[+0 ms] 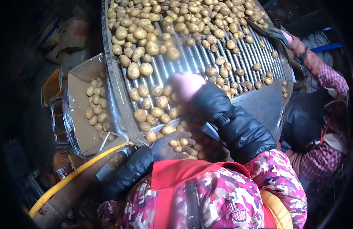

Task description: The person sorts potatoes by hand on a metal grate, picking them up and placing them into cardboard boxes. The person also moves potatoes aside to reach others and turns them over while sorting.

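Note:
Many potatoes point(172, 23) lie on a metal roller sorting table point(191, 61) that runs away from me. My left hand point(175, 144), in a grey glove, is cupped at the table's near end and holds several small potatoes point(181, 143). My right hand point(185, 84), in a pink glove with a black sleeve cover, reaches over the rollers among the potatoes near the middle; the frame does not show whether it grips one.
A cardboard box point(79, 99) lined with plastic stands left of the table with several potatoes point(96, 107) in it. A yellow hose point(69, 177) crosses the lower left. Another person point(317, 110) in a checked sleeve works at the right side.

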{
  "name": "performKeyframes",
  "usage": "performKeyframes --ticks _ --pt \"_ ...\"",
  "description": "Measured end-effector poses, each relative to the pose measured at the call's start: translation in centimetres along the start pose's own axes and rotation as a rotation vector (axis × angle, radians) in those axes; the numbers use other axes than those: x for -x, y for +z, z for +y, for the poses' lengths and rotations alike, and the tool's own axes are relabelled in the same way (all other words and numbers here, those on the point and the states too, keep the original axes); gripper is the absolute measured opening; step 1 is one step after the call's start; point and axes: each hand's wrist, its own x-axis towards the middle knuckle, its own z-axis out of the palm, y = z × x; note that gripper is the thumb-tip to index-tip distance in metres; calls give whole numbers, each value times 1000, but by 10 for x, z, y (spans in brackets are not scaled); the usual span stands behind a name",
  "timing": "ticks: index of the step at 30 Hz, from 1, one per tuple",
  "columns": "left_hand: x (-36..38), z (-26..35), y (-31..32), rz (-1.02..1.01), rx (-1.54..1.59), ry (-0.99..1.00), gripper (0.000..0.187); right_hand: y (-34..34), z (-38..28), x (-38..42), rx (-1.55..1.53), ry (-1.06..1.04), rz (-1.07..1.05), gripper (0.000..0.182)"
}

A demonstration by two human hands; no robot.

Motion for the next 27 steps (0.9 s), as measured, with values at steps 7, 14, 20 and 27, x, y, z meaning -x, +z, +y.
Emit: performKeyframes --ticks 7,14,20,27 --pt "11 -1 35 7 74 58 53 -29 -27 97 -105 -198 44 49" --pt "-12 15 -19 -361 125 -131 41 -76 38 -27 -97 -127 269 44" --pt "-8 8 -14 -183 -456 105 45 -123 106 -174 284 134 525 72" --pt "-10 16 28 -28 -628 123 36 -56 142 -150 215 5 568 55"
